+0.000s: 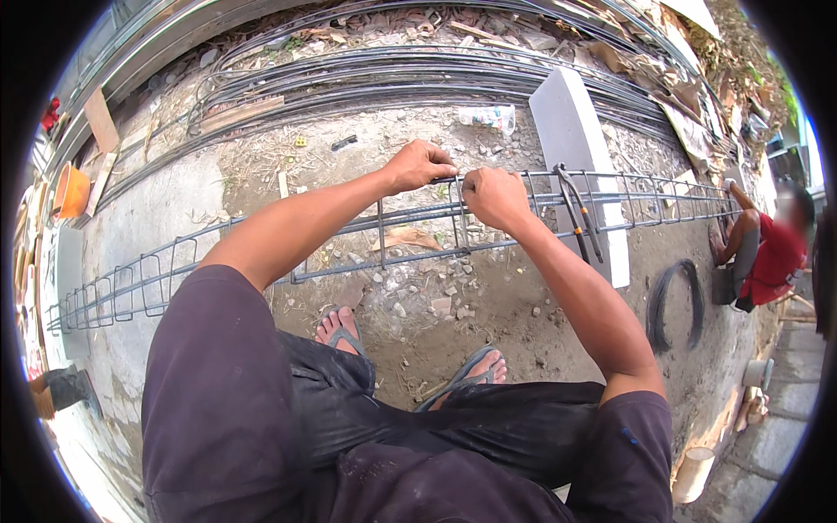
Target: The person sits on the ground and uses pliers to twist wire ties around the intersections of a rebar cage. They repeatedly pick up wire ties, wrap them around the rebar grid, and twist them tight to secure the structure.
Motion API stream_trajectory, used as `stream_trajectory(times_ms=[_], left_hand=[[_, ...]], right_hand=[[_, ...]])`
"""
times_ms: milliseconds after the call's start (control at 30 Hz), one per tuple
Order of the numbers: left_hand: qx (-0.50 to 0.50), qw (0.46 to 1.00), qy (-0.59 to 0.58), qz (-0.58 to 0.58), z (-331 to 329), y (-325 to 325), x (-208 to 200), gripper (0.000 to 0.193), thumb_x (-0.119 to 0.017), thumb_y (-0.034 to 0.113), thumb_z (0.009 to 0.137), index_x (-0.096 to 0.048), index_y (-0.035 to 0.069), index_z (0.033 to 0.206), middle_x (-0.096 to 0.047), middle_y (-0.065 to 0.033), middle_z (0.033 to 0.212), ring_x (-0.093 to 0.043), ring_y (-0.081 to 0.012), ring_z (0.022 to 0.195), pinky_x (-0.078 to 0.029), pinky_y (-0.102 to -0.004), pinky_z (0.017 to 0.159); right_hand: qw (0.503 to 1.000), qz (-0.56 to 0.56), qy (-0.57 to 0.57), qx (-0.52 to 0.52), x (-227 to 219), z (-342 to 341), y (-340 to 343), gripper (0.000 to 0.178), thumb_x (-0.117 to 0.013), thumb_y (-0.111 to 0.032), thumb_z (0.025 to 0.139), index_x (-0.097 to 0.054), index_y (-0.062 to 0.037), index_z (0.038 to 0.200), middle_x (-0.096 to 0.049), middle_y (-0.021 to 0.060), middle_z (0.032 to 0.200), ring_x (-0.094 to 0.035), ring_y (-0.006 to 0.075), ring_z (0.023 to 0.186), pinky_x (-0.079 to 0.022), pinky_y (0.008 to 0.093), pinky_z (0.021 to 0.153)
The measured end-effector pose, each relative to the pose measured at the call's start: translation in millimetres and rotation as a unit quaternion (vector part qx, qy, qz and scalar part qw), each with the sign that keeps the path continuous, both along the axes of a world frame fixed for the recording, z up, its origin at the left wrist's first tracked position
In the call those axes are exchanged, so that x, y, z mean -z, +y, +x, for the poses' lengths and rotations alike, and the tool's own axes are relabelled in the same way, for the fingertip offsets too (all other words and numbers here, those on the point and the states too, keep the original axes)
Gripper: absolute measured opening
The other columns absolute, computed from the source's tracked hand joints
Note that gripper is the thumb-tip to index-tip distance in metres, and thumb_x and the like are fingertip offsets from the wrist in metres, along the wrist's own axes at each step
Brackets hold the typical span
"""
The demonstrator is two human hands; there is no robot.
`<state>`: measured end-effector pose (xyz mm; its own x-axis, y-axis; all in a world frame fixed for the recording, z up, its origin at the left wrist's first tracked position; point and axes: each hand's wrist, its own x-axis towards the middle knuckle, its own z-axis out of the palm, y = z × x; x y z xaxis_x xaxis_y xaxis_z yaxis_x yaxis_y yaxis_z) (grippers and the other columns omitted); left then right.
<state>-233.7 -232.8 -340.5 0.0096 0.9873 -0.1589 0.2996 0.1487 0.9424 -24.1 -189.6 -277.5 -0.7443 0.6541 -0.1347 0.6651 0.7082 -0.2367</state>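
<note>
A long rebar cage (384, 259), made of thin steel bars with square stirrups, runs across in front of me from left to right. My left hand (420, 166) is closed at its far top bar, fingertips pressed together by a stirrup; whatever they pinch is too small to make out. Right beside it, my right hand (495, 195) is curled in a fist over the same bar, and its fingers hide what lies inside. Pincers (577, 213) with dark handles and orange marks hang on the cage to the right of my right hand.
A pale block (575, 113) supports the cage at right. Several long steel bars (375, 74) lie beyond. A coil of wire (656, 305) rests on the ground near a person in a red shirt (776, 253) at the cage's right end. An orange bucket (71, 192) stands far left.
</note>
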Motion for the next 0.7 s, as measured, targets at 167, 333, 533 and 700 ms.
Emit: stream_trajectory(times_ms=[167, 333, 533, 700], left_hand=[[-0.012, 0.998, 0.055, 0.030, 5, -3, -6, 0.022, -0.079, 0.022, 0.094, -0.083, 0.004, 0.107, -0.081, -0.0089, 0.097, -0.072, -0.0140, 0.090, -0.056, -0.0332, 0.085], [-0.024, 0.993, 0.110, 0.043, 6, -4, -14, 0.023, -0.079, 0.022, 0.091, -0.084, 0.008, 0.108, -0.082, -0.0123, 0.096, -0.074, -0.0183, 0.088, -0.057, -0.0341, 0.083], [0.086, 0.995, 0.052, 0.001, -10, -16, -7, 0.048, -0.077, 0.007, 0.089, -0.070, 0.001, 0.136, -0.073, -0.0193, 0.133, -0.071, -0.0274, 0.121, -0.055, -0.0359, 0.105], [0.069, 0.992, 0.103, 0.025, -3, -18, -4, 0.049, -0.076, 0.009, 0.085, -0.073, 0.007, 0.134, -0.074, -0.0216, 0.128, -0.074, -0.0313, 0.113, -0.055, -0.0372, 0.102]], right_hand=[[0.979, 0.133, 0.017, -0.151, 0, 5, 7, 0.021, -0.059, -0.015, 0.094, -0.074, -0.0014, 0.092, -0.075, 0.0199, 0.089, -0.072, 0.0393, 0.085, -0.053, 0.0527, 0.088], [0.983, 0.069, -0.072, -0.151, -30, -13, 6, 0.020, -0.057, -0.012, 0.096, -0.072, 0.0007, 0.095, -0.073, 0.0196, 0.095, -0.072, 0.0387, 0.091, -0.056, 0.0505, 0.086], [0.966, 0.123, 0.003, -0.225, -54, -26, 35, 0.014, -0.063, -0.009, 0.091, -0.077, -0.0114, 0.090, -0.071, 0.0058, 0.096, -0.071, 0.0294, 0.098, -0.058, 0.0440, 0.081], [0.969, 0.105, 0.023, -0.223, -46, -45, 47, 0.009, -0.069, -0.015, 0.090, -0.077, -0.0120, 0.090, -0.071, 0.0061, 0.093, -0.072, 0.0310, 0.092, -0.057, 0.0457, 0.078]])
